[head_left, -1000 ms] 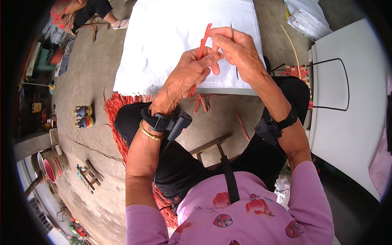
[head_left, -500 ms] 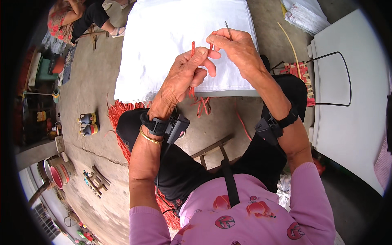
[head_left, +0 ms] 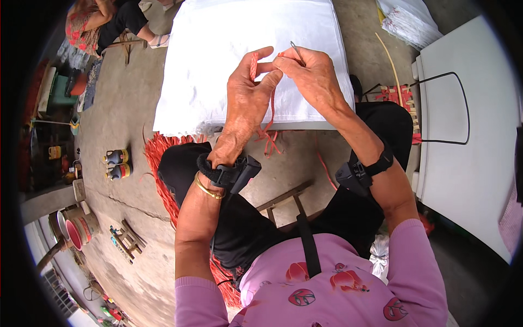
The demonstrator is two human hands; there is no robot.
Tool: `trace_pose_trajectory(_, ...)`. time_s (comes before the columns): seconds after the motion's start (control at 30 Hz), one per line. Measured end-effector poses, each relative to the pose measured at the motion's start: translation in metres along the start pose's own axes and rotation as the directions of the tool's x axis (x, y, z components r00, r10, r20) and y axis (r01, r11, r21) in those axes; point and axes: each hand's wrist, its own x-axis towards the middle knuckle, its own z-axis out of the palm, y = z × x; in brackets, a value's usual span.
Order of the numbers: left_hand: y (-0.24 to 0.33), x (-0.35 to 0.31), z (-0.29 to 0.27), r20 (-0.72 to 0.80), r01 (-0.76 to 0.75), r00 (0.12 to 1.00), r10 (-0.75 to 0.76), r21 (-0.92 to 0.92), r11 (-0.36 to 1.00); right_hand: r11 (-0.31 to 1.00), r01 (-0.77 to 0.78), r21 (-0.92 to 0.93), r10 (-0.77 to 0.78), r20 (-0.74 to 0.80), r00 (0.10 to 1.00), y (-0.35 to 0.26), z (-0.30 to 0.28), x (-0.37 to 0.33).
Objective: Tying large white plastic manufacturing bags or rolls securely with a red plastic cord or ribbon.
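Over the near part of a white cloth (head_left: pixel 218 60), my two hands work close together. My left hand (head_left: pixel 249 90) is partly closed on a red plaited strip (head_left: pixel 254 66), which lies across its fingers. From between the hands a narrow red tail (head_left: pixel 272 109) hangs past the cloth's near edge, where loose red strands (head_left: pixel 271 143) dangle. My right hand (head_left: pixel 311 76) has thumb and index finger pinched at the red strip, touching the left fingers. It also holds a dark needle-like tool (head_left: pixel 297 52), its tip pointing up and away.
A bundle of red strips (head_left: pixel 155 150) lies by my left knee. Wooden stool bars (head_left: pixel 286 196) show between my legs. At the right stand a white cabinet (head_left: pixel 452 131) and a black wire loop (head_left: pixel 467 103). Dark bottles (head_left: pixel 117 157) stand left; another person (head_left: pixel 122 27) sits at the far left.
My left hand has turned, its thumb now lower and its index finger stretched toward the right hand. My right hand has shifted slightly nearer, and the tool with it.
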Motion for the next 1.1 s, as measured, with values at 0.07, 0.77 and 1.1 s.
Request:
trace_pose_trajectory(0.07,-0.005,0.002,0.002,-0.039,-0.04,0.998,0.04,0.006,0.999,0.999,0.028,0.017,-0.028,0.019,0.999,-0.001,0.004,-0.001)
trace_pose_trajectory(0.77,-0.002,0.004,-0.014,0.023,0.012,1.0,-0.012,-0.012,1.0,0.694,0.514,-0.505,-0.549,0.091,0.831,0.01,-0.006,-0.001)
trace_pose_trajectory(1.1,0.001,0.0,-0.013,0.035,0.053,0.998,-0.054,0.03,0.998,0.653,0.533,-0.538,-0.583,0.091,0.807,0.012,-0.008,-0.003)
